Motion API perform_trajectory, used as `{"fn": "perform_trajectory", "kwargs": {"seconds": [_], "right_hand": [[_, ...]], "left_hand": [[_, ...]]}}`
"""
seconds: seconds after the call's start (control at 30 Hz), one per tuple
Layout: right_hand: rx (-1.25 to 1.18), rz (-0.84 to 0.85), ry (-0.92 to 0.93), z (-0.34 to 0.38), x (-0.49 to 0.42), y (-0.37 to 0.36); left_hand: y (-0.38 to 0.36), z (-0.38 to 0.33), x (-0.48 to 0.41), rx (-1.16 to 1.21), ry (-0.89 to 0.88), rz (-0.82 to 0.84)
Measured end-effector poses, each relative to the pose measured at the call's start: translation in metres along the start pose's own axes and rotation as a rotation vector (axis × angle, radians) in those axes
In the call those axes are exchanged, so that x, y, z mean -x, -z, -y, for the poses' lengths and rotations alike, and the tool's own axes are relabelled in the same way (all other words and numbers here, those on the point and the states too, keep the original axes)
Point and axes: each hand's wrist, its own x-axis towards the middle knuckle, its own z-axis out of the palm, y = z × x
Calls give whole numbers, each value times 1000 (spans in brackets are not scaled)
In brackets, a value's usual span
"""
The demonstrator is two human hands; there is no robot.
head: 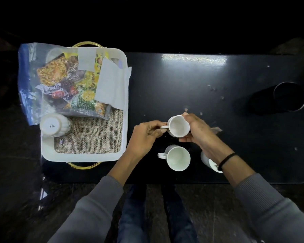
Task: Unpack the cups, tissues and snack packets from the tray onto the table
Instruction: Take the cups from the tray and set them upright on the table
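A white cup (178, 126) is held upright over the black table (235, 137). My left hand (144, 135) pinches its handle and my right hand (195, 128) wraps its far side. A second white cup (178, 157) stands on the table just below it. A third cup (208, 161) is partly hidden under my right wrist. The white tray (84, 156) at the left holds an upturned cup (54, 126), white tissues (111, 83) and a clear bag of snack packets (65, 79).
The tray has gold handles (83, 165) and a burlap liner (93, 135). A round cup-holder recess (290, 96) sits at the table's right end. Small crumbs and scuffs dot the tabletop. My legs are below the table's near edge.
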Motion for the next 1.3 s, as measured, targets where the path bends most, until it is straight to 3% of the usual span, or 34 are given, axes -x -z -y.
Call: {"fn": "perform_trajectory", "kwargs": {"seconds": [0.2,0.37,0.53,0.7,0.9,1.13,1.3], "right_hand": [[184,-21,37,1,7,7],[696,-192,335,14,13,2],[962,-233,562,36,19,-17],[1004,-158,739,57,18,-61],[982,29,836,80,22,-137],[941,245,818,94,28,-223],[962,311,802,93,25,-260]], "left_hand": [[0,-1,-1,6,55,-12],[7,-12,3,-146,28,-41],[29,-23,11,-166,38,-118],[68,-29,22,-165,22,-249],[129,-19,48,-430,-29,-450],[183,13,74,-764,-98,-653],[203,36,75,-709,23,-752]]}}
